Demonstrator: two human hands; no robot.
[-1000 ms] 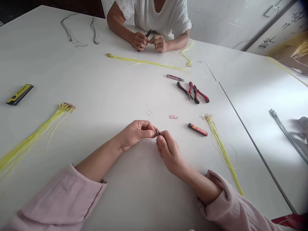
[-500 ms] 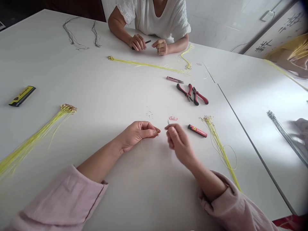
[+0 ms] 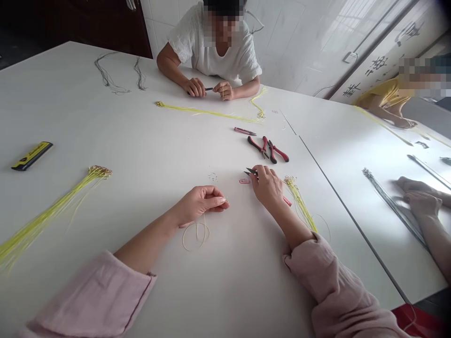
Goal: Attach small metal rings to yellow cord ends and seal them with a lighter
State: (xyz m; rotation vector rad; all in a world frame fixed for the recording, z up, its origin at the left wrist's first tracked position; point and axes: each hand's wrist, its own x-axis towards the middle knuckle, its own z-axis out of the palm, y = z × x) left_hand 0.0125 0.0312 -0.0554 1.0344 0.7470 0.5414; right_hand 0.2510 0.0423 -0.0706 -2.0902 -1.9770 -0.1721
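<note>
My left hand (image 3: 202, 204) is closed in a pinch at the table's middle, gripping a small golden hook whose details its fingertips mostly hide. A thin pale yellow line (image 3: 196, 238) hangs in loops below that hand. To the right, my right hand (image 3: 268, 185) is closed around small dark snips (image 3: 251, 172); two pointed blades stick out to the left and the handles are hidden. Under the right wrist, part of a red lighter (image 3: 287, 201) shows. Beside it lies a bundle of yellow lines with hooks (image 3: 301, 206).
Two red-and-black pliers (image 3: 269, 150) and a red pointed tool (image 3: 245, 131) lie beyond my hands. On the left are a yellow lighter (image 3: 32, 156) and another yellow line bundle (image 3: 75, 197). A co-worker in white (image 3: 214, 61) sits opposite; other people's hands (image 3: 423, 202) are at right.
My right hand has moved away from my left hand and now has the dark snips in it. Loops of line show below my left hand. The view has tilted up.
</note>
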